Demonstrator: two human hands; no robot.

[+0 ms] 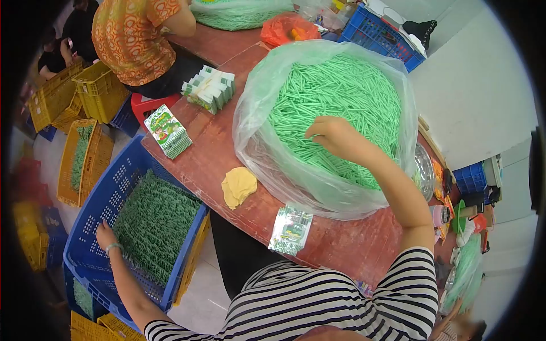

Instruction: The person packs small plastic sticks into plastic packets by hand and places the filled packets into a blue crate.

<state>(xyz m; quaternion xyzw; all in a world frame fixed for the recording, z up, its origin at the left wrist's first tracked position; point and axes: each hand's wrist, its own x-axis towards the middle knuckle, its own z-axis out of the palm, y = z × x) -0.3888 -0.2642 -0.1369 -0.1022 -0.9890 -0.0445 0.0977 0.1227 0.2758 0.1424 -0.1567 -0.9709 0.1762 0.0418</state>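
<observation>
My right hand (336, 136) is over a large clear plastic bag (259, 142) filled with thin light-green sticks (341, 94). Its fingers are curled in a pinch; whatever is between them is too small to make out. On the other side, my left hand (106, 236) reaches into a blue crate (85, 256), near its left wall. Many small dark-green packets (156, 224) are packed in that crate beside the hand. The left fingers are foreshortened, so their grip is unclear. A small stack of green-and-white printed pouches (290, 230) lies on the red table (341, 244) in front of me.
A yellow cloth (239, 186) and two more pouch stacks, one upright (168, 132) and one bundled (209, 89), lie on the table. A person in an orange patterned top (135, 40) sits at the far left. Yellow crates (99, 91) stand on the floor. A metal bowl (424, 170) is right of the bag.
</observation>
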